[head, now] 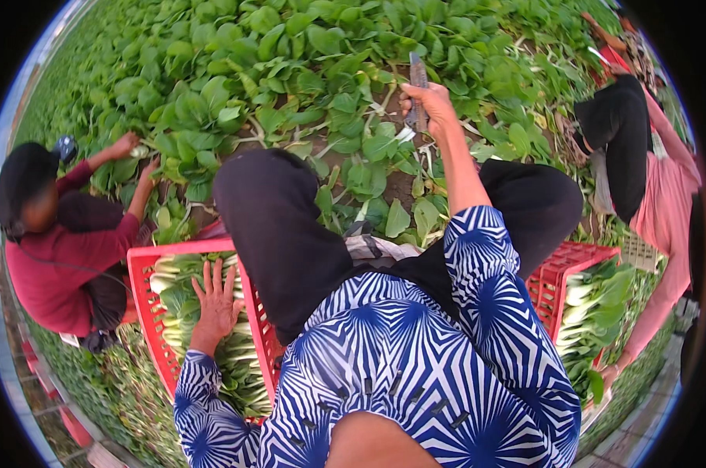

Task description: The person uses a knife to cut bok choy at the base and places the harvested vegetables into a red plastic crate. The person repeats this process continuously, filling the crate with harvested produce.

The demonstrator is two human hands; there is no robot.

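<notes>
Before my knees, my right hand [428,108] is closed around a knife [417,70], its blade pointing away from me over the leafy plants. My left hand [217,298], fingers apart and palm down, rests on harvested leafy greens [177,289] with pale stalks. These greens lie stacked in a red plastic crate [183,247] at my left side. Growing greens [367,167] with broad leaves stand in the soil between and beyond my knees.
To the left a person in a dark red top [72,257] crouches with both hands at the plants. A second red crate [581,251] of greens stands at my right, where a person in a pink top [660,228] has a hand near it. Dense plants [212,52] fill the field ahead.
</notes>
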